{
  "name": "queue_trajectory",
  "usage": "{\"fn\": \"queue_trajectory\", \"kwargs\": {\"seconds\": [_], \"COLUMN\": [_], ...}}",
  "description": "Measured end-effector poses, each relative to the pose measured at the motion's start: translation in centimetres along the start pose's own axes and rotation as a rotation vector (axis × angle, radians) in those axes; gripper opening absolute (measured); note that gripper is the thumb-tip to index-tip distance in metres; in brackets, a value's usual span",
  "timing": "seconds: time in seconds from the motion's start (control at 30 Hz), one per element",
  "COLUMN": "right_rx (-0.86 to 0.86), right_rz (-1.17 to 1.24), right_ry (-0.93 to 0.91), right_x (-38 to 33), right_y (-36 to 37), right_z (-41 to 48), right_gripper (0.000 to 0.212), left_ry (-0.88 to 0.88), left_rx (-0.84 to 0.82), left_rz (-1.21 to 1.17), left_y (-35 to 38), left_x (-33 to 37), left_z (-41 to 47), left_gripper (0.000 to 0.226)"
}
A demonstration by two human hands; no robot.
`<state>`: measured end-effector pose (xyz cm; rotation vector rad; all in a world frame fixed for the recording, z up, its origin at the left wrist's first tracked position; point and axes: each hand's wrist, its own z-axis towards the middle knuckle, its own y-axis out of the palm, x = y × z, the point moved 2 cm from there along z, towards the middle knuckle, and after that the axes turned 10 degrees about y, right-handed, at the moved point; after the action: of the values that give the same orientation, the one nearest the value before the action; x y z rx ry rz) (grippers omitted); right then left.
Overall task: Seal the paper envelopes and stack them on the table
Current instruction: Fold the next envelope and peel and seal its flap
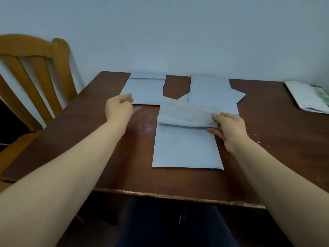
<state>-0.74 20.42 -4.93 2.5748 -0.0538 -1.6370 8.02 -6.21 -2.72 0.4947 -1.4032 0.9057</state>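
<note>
Your right hand [228, 130] is pinching the flap [188, 113] of the centre-frame envelope [185, 148], which is half folded over. Your left hand [118, 108] hovers to its upper left, fingers curled, and I can't tell if it's holding anything. With only one corner held, I'd bet that flap sticks down crooked or creased. Scuffed brown wooden table [89, 139], wooden chair [35, 68] far left, plain pale wall [178, 32] behind.

Plain home room, worn brown wooden table [89, 139] against bare pale wall [178, 32], wooden slat-back dining chair [35, 68] beside it
</note>
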Motion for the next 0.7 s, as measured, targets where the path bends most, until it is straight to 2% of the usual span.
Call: {"fn": "queue_trajectory", "kwargs": {"seconds": [0.1,0.27,0.33,0.47,0.5,0.57,0.7], "right_rx": [-0.027,-0.055,-0.056,-0.077,-0.088,-0.101,-0.093], "right_rz": [0.000,-0.033,-0.027,-0.028,-0.023,-0.026,-0.186], "right_ry": [-0.005,-0.009,-0.011,-0.051,-0.065,-0.081,-0.066], "right_x": [0.1,-0.3,-0.8,-2.5,-3.1,-4.3,-5.3], "right_y": [0.0,-0.4,-0.8,-1.0,-0.9,-0.7,-0.2], "right_z": [-0.3,-0.4,-0.3,-0.1,0.0,0.4,2.1], "right_gripper": [0.008,0.005,0.013,0.010,0.011,0.013,0.015], "left_ry": [0.064,0.064,0.113,0.115,0.095,0.028,-0.105], "left_rx": [-0.116,-0.570,-0.685,-0.588,-0.555,-0.538,-0.541], "left_rz": [0.058,0.076,0.106,0.095,0.088,0.056,-0.016], "left_y": [0.8,3.5,4.3,5.1,5.1,5.3,6.1], "left_x": [0.2,0.9,0.8,1.2,1.4,1.9,1.7], "left_z": [-1.3,-3.7,-4.1,-3.7,-3.5,-2.8,-1.6], "left_gripper": [0.051,0.076,0.066,0.020,0.015,0.021,0.005]}}
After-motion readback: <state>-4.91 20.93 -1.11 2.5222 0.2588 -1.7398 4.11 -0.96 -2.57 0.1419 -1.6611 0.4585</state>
